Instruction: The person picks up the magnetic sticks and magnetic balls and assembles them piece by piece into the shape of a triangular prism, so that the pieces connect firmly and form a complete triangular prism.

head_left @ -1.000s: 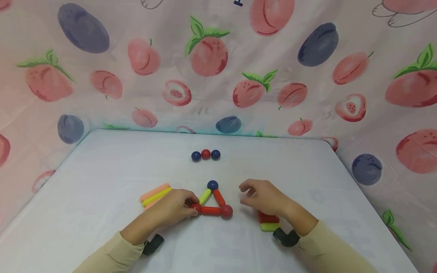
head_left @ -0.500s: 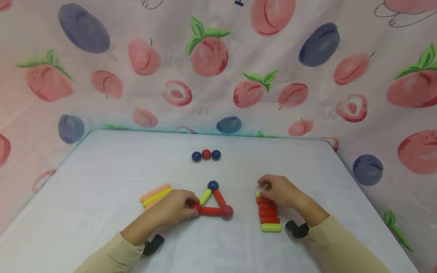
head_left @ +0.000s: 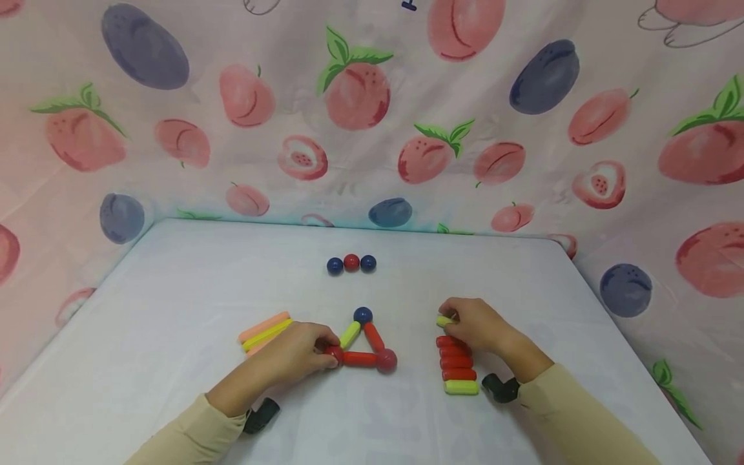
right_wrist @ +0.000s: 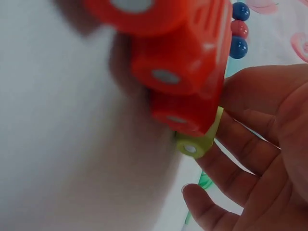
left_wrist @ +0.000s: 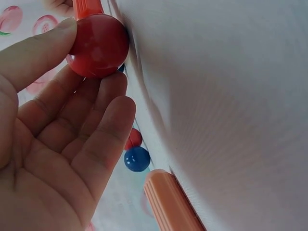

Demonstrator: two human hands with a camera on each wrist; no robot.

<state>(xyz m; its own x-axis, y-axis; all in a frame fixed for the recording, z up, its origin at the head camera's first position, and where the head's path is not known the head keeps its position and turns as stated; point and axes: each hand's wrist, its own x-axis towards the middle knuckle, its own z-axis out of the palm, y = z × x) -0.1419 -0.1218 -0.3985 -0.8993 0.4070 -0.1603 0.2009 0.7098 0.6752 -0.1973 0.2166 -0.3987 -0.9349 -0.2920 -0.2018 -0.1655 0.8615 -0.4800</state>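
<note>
A small triangle of toy magnetic rods and balls lies mid-table. My left hand pinches its left red ball between thumb and fingers. A red rod runs from there to another red ball. A yellow-green rod and a second red rod meet at a blue ball. On the right, my right hand pinches a yellow-green rod just beyond several red rods laid side by side. The fingers hide part of that rod.
Another yellow-green rod closes the near end of the red row. Orange rods and a yellow rod lie partly behind my left hand. Farther back stand a blue ball, a red ball and another blue ball.
My right hand has moved right to the far end of the rod row, and the yellow-green rod there has come slightly away from the red ones. The left hand stays on its ball.
</note>
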